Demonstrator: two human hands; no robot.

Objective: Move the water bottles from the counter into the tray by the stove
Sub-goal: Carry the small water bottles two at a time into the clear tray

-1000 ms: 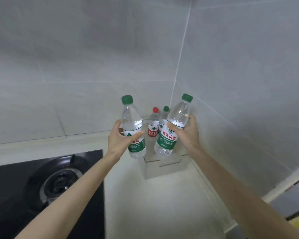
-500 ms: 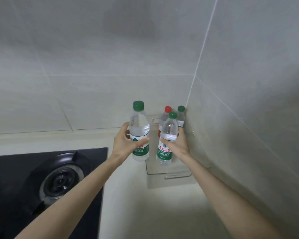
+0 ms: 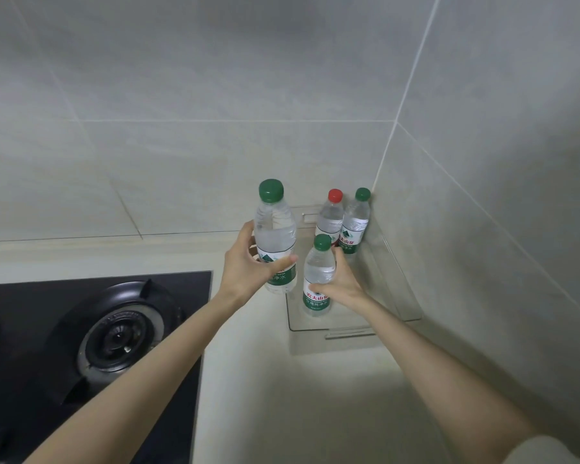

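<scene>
A clear plastic tray (image 3: 404, 306) sits in the counter corner, right of the stove. At its back stand a red-capped bottle (image 3: 330, 217) and a green-capped bottle (image 3: 357, 222). My right hand (image 3: 340, 284) grips a third, green-capped bottle (image 3: 318, 272) upright inside the tray near its front left. My left hand (image 3: 248, 267) holds a larger green-capped bottle (image 3: 275, 236) in the air just left of the tray's left wall.
A black gas stove (image 3: 91, 333) with a round burner fills the lower left. The pale counter (image 3: 298, 396) runs toward me in front of the tray. Tiled walls close in behind and to the right of the tray.
My right hand has lowered its bottle down into the tray. My left hand has kept its bottle raised, drifting slightly toward the tray. The view has shifted closer to the corner.
</scene>
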